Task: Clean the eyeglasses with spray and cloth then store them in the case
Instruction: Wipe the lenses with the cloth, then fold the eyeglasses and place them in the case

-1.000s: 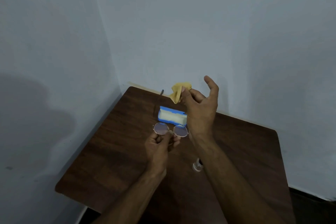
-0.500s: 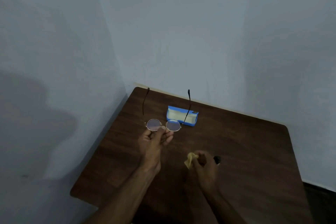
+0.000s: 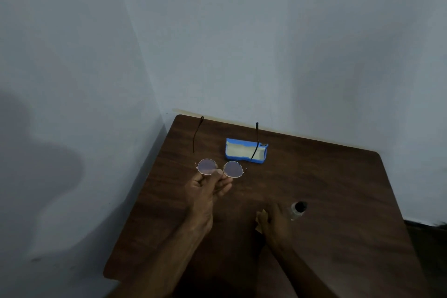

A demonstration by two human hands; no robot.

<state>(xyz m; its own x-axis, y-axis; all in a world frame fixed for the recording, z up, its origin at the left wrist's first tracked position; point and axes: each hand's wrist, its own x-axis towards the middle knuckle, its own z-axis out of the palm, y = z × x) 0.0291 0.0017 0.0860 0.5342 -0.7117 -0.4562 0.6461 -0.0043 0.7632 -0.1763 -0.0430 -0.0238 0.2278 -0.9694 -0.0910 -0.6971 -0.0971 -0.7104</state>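
bare forearms, no sleeves, hands (image 3: 208, 189) unadorned

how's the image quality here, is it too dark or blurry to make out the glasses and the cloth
Head view: dim and underexposed, soft large shadows on the left wall. The eyeglasses read clearly in the left hand, thin frame and faint lens sheen. The yellow cloth under the right hand is mostly hidden and murky. The spray bottle is slightly blurred. Wide-angle lens bends the table edges.

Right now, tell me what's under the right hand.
A yellow cloth peeks out beneath the right hand, on the table. Most of it is covered.
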